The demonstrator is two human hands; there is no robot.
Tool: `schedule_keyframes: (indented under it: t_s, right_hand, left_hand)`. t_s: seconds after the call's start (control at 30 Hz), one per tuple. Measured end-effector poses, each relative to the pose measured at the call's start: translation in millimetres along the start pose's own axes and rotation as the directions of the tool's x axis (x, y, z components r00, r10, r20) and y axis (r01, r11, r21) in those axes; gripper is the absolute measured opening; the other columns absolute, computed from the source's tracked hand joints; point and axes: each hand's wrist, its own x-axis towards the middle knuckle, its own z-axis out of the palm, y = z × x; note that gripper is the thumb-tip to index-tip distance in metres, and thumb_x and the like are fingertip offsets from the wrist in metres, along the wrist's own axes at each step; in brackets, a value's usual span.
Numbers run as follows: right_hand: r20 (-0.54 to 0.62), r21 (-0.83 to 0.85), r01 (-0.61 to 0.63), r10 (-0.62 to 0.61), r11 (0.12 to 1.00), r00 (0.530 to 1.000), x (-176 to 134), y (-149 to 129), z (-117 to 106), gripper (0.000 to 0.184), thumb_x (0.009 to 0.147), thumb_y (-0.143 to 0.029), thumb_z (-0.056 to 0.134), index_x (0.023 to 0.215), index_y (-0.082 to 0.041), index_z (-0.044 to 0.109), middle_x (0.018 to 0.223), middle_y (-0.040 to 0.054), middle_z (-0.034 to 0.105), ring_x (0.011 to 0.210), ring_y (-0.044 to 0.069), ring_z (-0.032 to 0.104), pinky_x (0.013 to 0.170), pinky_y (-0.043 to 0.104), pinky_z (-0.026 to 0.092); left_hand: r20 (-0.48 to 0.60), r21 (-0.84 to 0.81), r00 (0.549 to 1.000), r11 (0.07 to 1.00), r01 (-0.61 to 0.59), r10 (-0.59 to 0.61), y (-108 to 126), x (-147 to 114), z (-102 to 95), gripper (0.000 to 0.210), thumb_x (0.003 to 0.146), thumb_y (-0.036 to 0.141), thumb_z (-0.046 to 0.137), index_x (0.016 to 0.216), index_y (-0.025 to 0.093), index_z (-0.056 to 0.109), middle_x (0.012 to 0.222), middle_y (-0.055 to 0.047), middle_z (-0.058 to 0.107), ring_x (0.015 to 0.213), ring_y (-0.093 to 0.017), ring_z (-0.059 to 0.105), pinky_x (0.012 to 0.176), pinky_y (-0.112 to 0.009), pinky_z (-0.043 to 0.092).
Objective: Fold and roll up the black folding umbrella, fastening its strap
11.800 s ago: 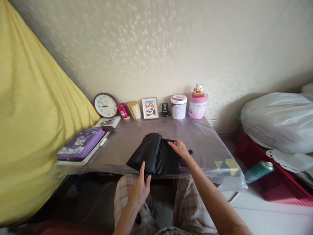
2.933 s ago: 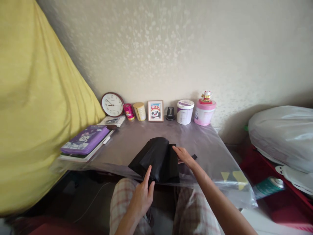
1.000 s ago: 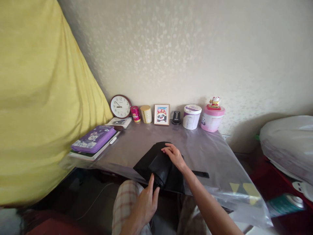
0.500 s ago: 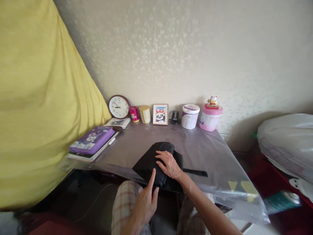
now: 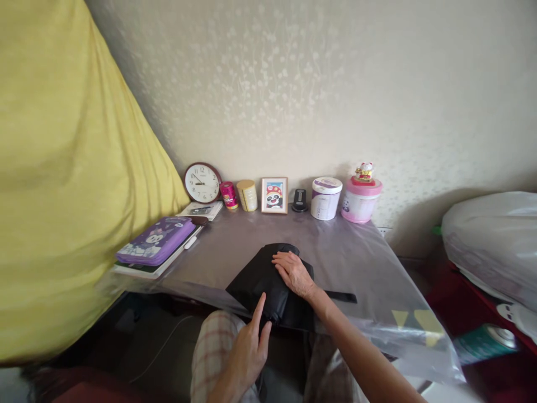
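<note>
A black folding umbrella (image 5: 258,274), its fabric panels loosely folded, lies near the table's front edge. Its near end points toward me. My left hand (image 5: 249,347) holds that end, the index finger stretched along the side and the thumb by the tip; its other fingers are hidden. Flat on top of the fabric rests my right hand (image 5: 293,274), fingers stretched out and pointing left. One dark panel spreads out beneath the right wrist. A flat black strip (image 5: 344,296) sticks out to the right from behind the forearm; whether it joins the umbrella I cannot tell.
A purple case (image 5: 157,240) lies on books at the left. Along the wall stand a clock (image 5: 202,183), a pink can (image 5: 229,196), a yellow-lidded jar (image 5: 247,196), a panda picture (image 5: 274,196) and two tubs, one white (image 5: 326,200), one pink (image 5: 361,201). Clear plastic covers the table (image 5: 210,246).
My right hand has slid slightly to the right across the black fabric. My left hand stays almost in place at the near end.
</note>
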Motion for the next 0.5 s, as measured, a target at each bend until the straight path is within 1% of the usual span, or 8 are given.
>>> schedule_keyframes:
  t_s: [0.07, 0.13, 0.2, 0.27, 0.33, 0.37, 0.43, 0.5]
  right_hand:
    - [-0.002, -0.050, -0.040, 0.040, 0.998, 0.999, 13, 18, 2, 0.026, 0.091, -0.021, 0.042, 0.105, -0.019, 0.063, 0.114, 0.0072, 0.064, 0.116, 0.020, 0.051, 0.103, 0.044, 0.032]
    - [-0.014, -0.084, -0.105, 0.104, 0.991, 0.994, 23, 33, 0, 0.026, 0.090, -0.021, 0.043, 0.105, -0.017, 0.064, 0.114, 0.0089, 0.064, 0.115, 0.022, 0.052, 0.101, 0.043, 0.036]
    - [-0.074, -0.101, -0.196, 0.189, 0.975, 0.979, 27, 41, -6, 0.027, 0.089, -0.021, 0.044, 0.106, -0.016, 0.063, 0.114, 0.0115, 0.063, 0.112, 0.023, 0.054, 0.097, 0.043, 0.039]
    - [-0.173, -0.074, -0.257, 0.242, 0.964, 0.955, 24, 39, -14, 0.027, 0.089, -0.021, 0.042, 0.106, -0.016, 0.063, 0.111, 0.0122, 0.064, 0.107, 0.023, 0.056, 0.095, 0.042, 0.042]
    - [-0.222, 0.000, -0.233, 0.227, 0.973, 0.948, 15, 30, -20, 0.027, 0.090, -0.022, 0.041, 0.105, -0.019, 0.063, 0.107, 0.0099, 0.065, 0.103, 0.021, 0.058, 0.093, 0.040, 0.043]
    - [-0.207, 0.038, -0.187, 0.191, 0.982, 0.959, 10, 24, -22, 0.027, 0.090, -0.023, 0.041, 0.104, -0.020, 0.063, 0.105, 0.0083, 0.066, 0.102, 0.020, 0.058, 0.093, 0.038, 0.044]
    - [-0.126, 0.083, -0.076, 0.086, 0.994, 0.988, 3, 15, -21, 0.025, 0.090, -0.024, 0.043, 0.103, -0.022, 0.064, 0.104, 0.0062, 0.066, 0.103, 0.019, 0.057, 0.093, 0.037, 0.044]
    - [-0.060, 0.073, -0.017, 0.021, 0.997, 0.998, 2, 12, -16, 0.024, 0.089, -0.024, 0.045, 0.102, -0.021, 0.065, 0.108, 0.0065, 0.066, 0.108, 0.019, 0.055, 0.096, 0.039, 0.041]
  left_hand:
    - [0.007, 0.035, 1.000, 0.999, -0.007, 0.007, -1, 0, 0.5, 0.056, 0.091, 0.037, 0.029, 0.143, 0.021, 0.018, 0.118, -0.011, 0.060, 0.082, -0.019, 0.062, 0.075, -0.028, 0.041]
    - [0.009, 0.056, 1.000, 0.998, -0.004, 0.003, 0, 1, 0.7, 0.056, 0.091, 0.036, 0.028, 0.144, 0.019, 0.017, 0.112, -0.011, 0.063, 0.080, -0.019, 0.062, 0.073, -0.028, 0.041]
    - [0.011, 0.060, 1.000, 0.998, 0.006, -0.007, 0, 0, 0.8, 0.057, 0.091, 0.036, 0.027, 0.144, 0.019, 0.016, 0.103, -0.010, 0.067, 0.078, -0.020, 0.062, 0.071, -0.028, 0.040]
    - [0.013, 0.060, 1.000, 0.998, 0.010, -0.011, 1, 0, 0.9, 0.057, 0.091, 0.037, 0.026, 0.144, 0.019, 0.015, 0.102, -0.009, 0.067, 0.077, -0.019, 0.061, 0.071, -0.027, 0.040]
    - [0.014, 0.061, 1.000, 0.998, 0.011, -0.012, 1, 0, 1.1, 0.057, 0.092, 0.038, 0.025, 0.144, 0.019, 0.015, 0.108, -0.010, 0.065, 0.079, -0.018, 0.061, 0.072, -0.027, 0.040]
    - [0.013, 0.060, 1.000, 0.998, 0.011, -0.012, 1, -1, 1.1, 0.057, 0.092, 0.038, 0.025, 0.144, 0.019, 0.015, 0.109, -0.010, 0.064, 0.079, -0.018, 0.061, 0.072, -0.027, 0.040]
    - [0.005, 0.054, 1.000, 0.998, 0.016, -0.016, 0, -1, 1.1, 0.056, 0.092, 0.038, 0.026, 0.144, 0.020, 0.015, 0.109, -0.008, 0.065, 0.080, -0.017, 0.062, 0.073, -0.025, 0.041]
    - [0.006, 0.054, 1.000, 0.998, 0.023, -0.023, 1, -1, 0.8, 0.056, 0.092, 0.037, 0.026, 0.144, 0.019, 0.015, 0.101, -0.007, 0.067, 0.079, -0.017, 0.062, 0.073, -0.025, 0.041]
